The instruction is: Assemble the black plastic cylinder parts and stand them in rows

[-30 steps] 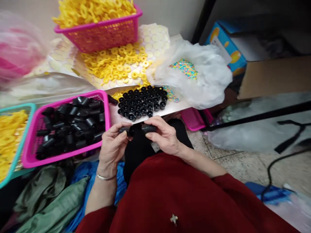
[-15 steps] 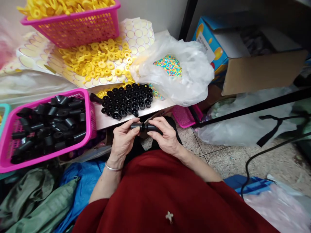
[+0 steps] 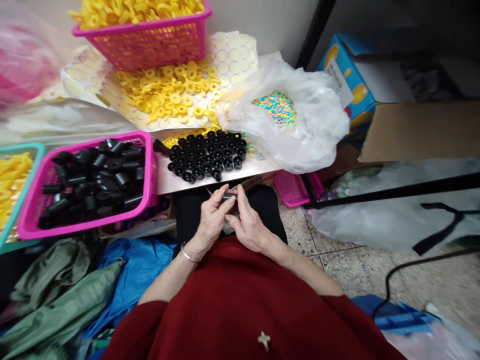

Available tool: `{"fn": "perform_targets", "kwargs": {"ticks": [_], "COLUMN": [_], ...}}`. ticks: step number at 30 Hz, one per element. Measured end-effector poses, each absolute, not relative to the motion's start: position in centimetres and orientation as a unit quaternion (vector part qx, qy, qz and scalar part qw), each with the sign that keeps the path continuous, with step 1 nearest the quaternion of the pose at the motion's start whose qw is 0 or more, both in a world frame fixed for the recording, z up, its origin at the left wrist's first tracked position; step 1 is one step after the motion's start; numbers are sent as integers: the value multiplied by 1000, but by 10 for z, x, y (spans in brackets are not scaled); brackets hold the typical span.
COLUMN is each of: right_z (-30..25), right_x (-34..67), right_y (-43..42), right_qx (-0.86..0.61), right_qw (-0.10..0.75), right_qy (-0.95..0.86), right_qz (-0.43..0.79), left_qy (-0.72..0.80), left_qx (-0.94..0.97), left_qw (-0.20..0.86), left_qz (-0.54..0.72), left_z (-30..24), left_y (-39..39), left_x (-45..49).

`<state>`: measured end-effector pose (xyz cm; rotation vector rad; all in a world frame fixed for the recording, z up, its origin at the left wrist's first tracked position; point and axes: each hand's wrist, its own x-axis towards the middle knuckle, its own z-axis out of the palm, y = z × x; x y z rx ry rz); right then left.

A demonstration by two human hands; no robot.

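My left hand (image 3: 210,222) and my right hand (image 3: 250,226) are pressed together over my lap, both pinching a small black plastic tube (image 3: 228,197) between the fingertips. Only a short piece of the tube shows. Just beyond the hands, on a low white board (image 3: 170,182), stands a cluster of upright black caps (image 3: 206,156). A pink basket (image 3: 88,182) full of loose black tubes lies to the left of my left hand.
Yellow rings (image 3: 172,95) are heaped on sticker sheets, under a second pink basket (image 3: 144,42) of rings. A clear bag holds pastel beads (image 3: 277,106). A teal basket (image 3: 15,185) sits far left, cardboard boxes (image 3: 420,130) right, cloth (image 3: 67,295) lower left, a black cable (image 3: 412,267) on the floor.
My hands have drawn closer together and nearer my body, and less of the black tube shows between them. The view has shifted slightly.
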<state>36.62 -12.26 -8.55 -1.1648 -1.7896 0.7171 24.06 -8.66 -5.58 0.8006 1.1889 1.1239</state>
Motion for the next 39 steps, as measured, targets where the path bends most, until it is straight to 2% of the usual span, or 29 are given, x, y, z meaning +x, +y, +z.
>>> {"fn": "perform_targets", "kwargs": {"ticks": [3,5,9,13,15,17,22,24,26,32,36,39], "right_z": [-94,-100,-104,-102,-106,-115,-139,-142,-142,-146,-145,-140], "right_x": [368,368,363,366,376,389,405,402,398,400,408,409], "right_y": [-125,-122,-114,-101,-87,-68,-27,-19,-16,-22,-44,-64], "right_qx": [-453,-449,-499,-500,-537,-588,-649,-648,-645,-624,-633,-631], "right_qw": [378,373,445,473,475,461,411,411,419,469,508,502], "right_qy": [-726,-720,-667,-682,-673,-655,-636,-637,-633,-597,-556,-567], "right_qz": [353,375,330,248,181,113,72,73,87,186,178,171], "left_qy": [521,494,400,400,435,475,626,684,723,779,764,758], "left_qx": [262,212,142,139,200,284,338,321,325,468,545,580], "left_qw": [659,708,781,779,737,644,249,96,13,51,75,107], "left_qz": [475,458,458,462,477,529,657,648,609,414,337,280], "left_z": [-62,-66,-74,-78,-73,-62,-30,-22,-19,-15,-5,0], "left_y": [-90,-89,-88,-93,-93,-91,-76,-71,-66,-36,-14,-3], "left_x": [242,237,230,228,215,189,80,32,-8,-48,-35,-28]}}
